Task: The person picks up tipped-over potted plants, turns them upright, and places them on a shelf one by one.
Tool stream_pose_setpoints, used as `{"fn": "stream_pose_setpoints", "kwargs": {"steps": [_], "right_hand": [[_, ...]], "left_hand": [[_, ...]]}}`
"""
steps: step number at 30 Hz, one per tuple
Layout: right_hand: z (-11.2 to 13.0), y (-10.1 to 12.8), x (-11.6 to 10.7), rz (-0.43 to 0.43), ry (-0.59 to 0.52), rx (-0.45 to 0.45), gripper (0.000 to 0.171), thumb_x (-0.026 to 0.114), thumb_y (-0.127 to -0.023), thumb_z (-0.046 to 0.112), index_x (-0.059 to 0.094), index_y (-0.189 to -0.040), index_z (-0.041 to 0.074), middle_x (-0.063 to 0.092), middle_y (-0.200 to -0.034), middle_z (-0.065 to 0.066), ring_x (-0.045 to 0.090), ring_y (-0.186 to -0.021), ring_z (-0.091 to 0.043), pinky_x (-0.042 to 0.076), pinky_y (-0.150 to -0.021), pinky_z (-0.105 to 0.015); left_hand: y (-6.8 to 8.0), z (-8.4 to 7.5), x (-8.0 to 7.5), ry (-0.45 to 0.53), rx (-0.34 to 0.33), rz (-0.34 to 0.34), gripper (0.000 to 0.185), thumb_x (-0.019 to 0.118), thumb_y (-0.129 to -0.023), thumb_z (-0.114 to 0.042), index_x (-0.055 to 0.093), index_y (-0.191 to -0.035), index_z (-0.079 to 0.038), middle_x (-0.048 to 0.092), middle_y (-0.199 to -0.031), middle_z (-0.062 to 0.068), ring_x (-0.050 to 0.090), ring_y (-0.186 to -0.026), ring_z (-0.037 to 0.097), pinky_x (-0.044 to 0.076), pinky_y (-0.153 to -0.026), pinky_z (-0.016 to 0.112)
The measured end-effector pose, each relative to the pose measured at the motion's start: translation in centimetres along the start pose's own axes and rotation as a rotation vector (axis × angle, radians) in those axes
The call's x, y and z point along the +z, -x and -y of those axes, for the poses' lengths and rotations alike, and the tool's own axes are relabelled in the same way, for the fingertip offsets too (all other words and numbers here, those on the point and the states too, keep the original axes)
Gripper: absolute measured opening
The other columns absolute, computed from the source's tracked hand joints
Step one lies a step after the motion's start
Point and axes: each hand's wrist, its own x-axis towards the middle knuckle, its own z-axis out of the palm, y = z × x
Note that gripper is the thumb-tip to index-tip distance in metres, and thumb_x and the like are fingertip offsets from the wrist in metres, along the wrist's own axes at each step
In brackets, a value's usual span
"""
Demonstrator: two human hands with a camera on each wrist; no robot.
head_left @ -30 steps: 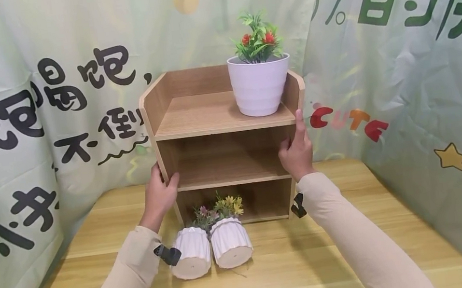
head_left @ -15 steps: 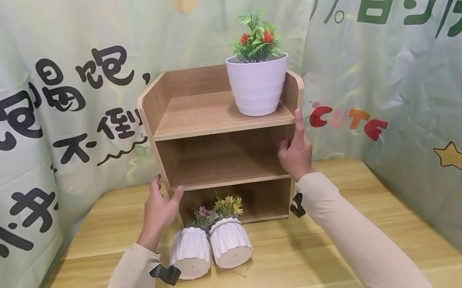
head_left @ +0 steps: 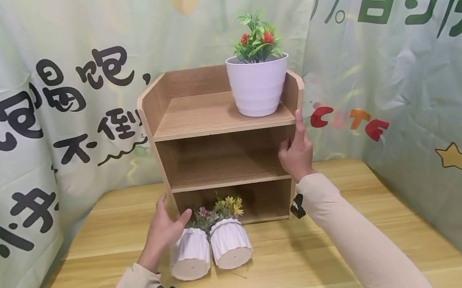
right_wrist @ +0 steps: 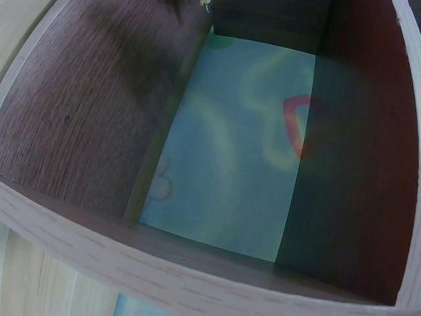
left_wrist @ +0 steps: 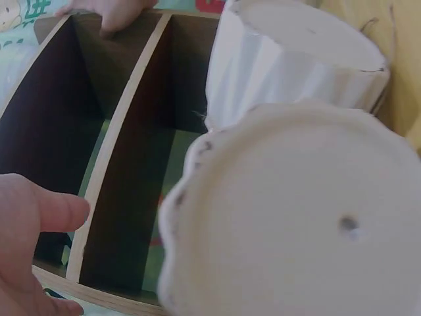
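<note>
A three-tier wooden shelf (head_left: 218,116) stands on the table, with a white pot holding a red-flowered plant (head_left: 259,84) on its top board. My right hand (head_left: 297,147) grips the shelf's right side panel, thumb inside the middle tier and index finger pointing up along the edge. My left hand (head_left: 167,225) hovers open just left of a white ribbed pot (head_left: 191,256) lying on its side before the bottom tier. A second ribbed pot (head_left: 230,246) lies beside it. The left wrist view shows the nearer pot's base (left_wrist: 296,217) and the shelf (left_wrist: 125,131). The right wrist view shows only the shelf's inside (right_wrist: 85,131).
The wooden table (head_left: 317,269) stretches toward me in front of the shelf. A green printed cloth backdrop (head_left: 417,90) hangs close behind and along both sides. Small flowers (head_left: 222,208) stick out of the lying pots into the bottom tier.
My left hand has let go of the shelf's left side panel and dropped down toward the left ribbed pot. The right hand has kept its hold.
</note>
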Motion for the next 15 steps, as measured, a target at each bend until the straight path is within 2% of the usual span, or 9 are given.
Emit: {"fn": "stream_pose_setpoints", "kwargs": {"steps": [6,10,15], "right_hand": [[0.0,0.0,0.0,-0.016,0.001,-0.006,0.078,0.053,-0.082,-0.007,0.022,-0.148,0.022,0.048,-0.133,-0.032,0.058,-0.091,-0.053,0.050,-0.083,-0.059],[0.2,0.0,-0.1,-0.005,-0.005,-0.002,0.079,0.053,-0.083,-0.006,0.021,-0.149,0.023,0.047,-0.135,-0.031,0.058,-0.097,-0.053,0.049,-0.087,-0.058],[0.1,0.1,0.1,-0.019,-0.008,-0.009,0.080,0.053,-0.083,-0.007,0.022,-0.149,0.024,0.048,-0.135,-0.030,0.057,-0.102,-0.051,0.049,-0.088,-0.057]], "left_hand": [[0.5,0.9,0.4,-0.028,0.013,0.057,0.092,0.061,-0.094,-0.038,0.003,-0.152,0.003,0.019,-0.150,0.036,0.022,-0.135,0.054,0.021,-0.108,0.063],[1.1,1.2,0.6,-0.018,0.003,0.099,0.094,0.061,-0.094,-0.040,0.001,-0.150,0.006,0.014,-0.150,0.037,0.019,-0.135,0.055,0.018,-0.108,0.063],[1.8,1.8,0.9,-0.002,-0.011,0.118,0.100,0.061,-0.092,-0.045,-0.001,-0.150,0.007,0.014,-0.149,0.040,0.025,-0.131,0.057,0.021,-0.107,0.063]]}}
